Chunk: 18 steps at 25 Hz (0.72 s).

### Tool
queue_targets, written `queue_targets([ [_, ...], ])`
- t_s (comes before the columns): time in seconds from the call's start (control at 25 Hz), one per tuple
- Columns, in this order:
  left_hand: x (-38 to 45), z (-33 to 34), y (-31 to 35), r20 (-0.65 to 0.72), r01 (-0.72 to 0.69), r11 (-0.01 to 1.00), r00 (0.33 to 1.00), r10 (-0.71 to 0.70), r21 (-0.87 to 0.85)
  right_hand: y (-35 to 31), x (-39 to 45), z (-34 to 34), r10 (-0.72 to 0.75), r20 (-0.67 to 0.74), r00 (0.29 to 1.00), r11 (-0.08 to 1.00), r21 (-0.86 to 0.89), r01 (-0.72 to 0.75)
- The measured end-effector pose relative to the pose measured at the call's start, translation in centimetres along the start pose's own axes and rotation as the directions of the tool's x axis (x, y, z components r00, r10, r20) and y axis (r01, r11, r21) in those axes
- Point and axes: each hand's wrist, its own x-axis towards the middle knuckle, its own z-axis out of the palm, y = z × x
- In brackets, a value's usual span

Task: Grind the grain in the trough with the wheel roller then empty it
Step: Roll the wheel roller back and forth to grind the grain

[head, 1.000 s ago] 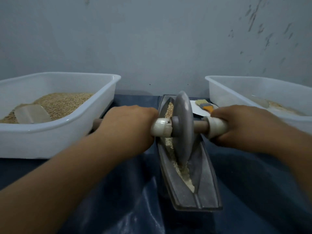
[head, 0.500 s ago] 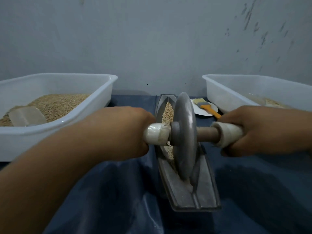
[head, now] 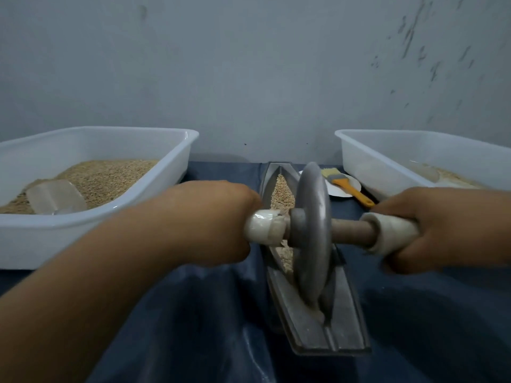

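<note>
A grey metal wheel roller point(head: 313, 236) stands on edge in the groove of a long boat-shaped metal trough point(head: 340, 324) in the middle of the table. Pale grain point(head: 282, 194) fills the trough's far half, beyond the wheel; a little shows under the axle. My left hand point(head: 210, 222) grips the left taped handle point(head: 265, 226) of the axle. My right hand point(head: 448, 228) grips the right taped handle point(head: 387, 232). The wheel sits toward the trough's near end.
A white tub point(head: 116, 211) of grain with a clear scoop point(head: 55, 196) stands at the left. Another white tub point(head: 387, 161) with some pale meal is at the right. A yellow-handled brush point(head: 345, 183) lies on a white dish point(head: 343, 189) behind the trough. A dark blue sheet point(head: 193, 327) covers the table.
The wheel has rolled along the trough toward me, from about its middle to near its close end. Both hands stayed on the handles and came nearer with it.
</note>
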Motion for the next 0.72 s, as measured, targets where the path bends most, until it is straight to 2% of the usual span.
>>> queue_targets([
  [0.04,-0.6,-0.3,-0.1,0.029,-0.008,1.0,1.0,0.008,-0.026,0.1,-0.5,-0.3,-0.022,0.018,1.0,1.0,0.0,0.022],
  [0.12,-0.7,-0.1,-0.1,0.013,0.012,0.999,1.0,-0.012,-0.04,-0.1,-0.3,-0.1,-0.034,-0.04,0.999,0.999,-0.022,0.033],
  [0.2,0.2,1.1,0.3,-0.117,0.084,0.996,0.99,-0.08,0.032,-0.6,1.5,1.2,0.0,-0.22,0.975,0.998,-0.056,-0.013],
  [0.28,1.7,2.4,0.6,-0.292,0.155,0.984,0.948,-0.124,0.084,-1.0,4.1,2.9,0.042,-0.473,0.88,0.981,-0.149,-0.127],
  [0.32,2.3,2.9,0.6,-0.335,0.178,0.98,0.932,-0.137,0.094,-1.3,5.2,3.6,0.036,-0.551,0.834,0.96,-0.213,-0.182],
  [0.4,3.1,3.3,0.3,-0.353,0.199,0.976,0.922,-0.157,0.086,-1.5,6.4,4.1,0.006,-0.595,0.804,0.936,-0.279,-0.214],
  [0.48,3.1,3.0,0.1,-0.278,0.173,0.983,0.949,-0.148,0.066,-0.9,6.1,3.1,0.021,-0.498,0.867,0.958,-0.239,-0.16],
  [0.56,2.0,1.9,0.3,-0.174,0.087,0.995,0.981,-0.08,0.038,-0.1,4.0,1.8,0.043,-0.258,0.965,0.992,-0.105,-0.072],
  [0.6,1.2,1.2,0.4,-0.122,0.041,0.999,0.992,-0.038,0.02,0.2,2.7,1.1,0.036,-0.13,0.991,0.998,-0.056,-0.043],
  [0.64,0.3,0.4,0.4,-0.06,0.011,1.0,0.998,-0.011,0.006,0.4,1.4,0.5,0.022,-0.028,0.999,0.999,-0.026,-0.023],
  [0.72,-0.9,-0.8,0.2,0.025,-0.016,0.999,1.0,0.017,-0.039,0.6,-0.3,-0.3,-0.024,0.054,0.998,1.0,0.015,0.023],
])
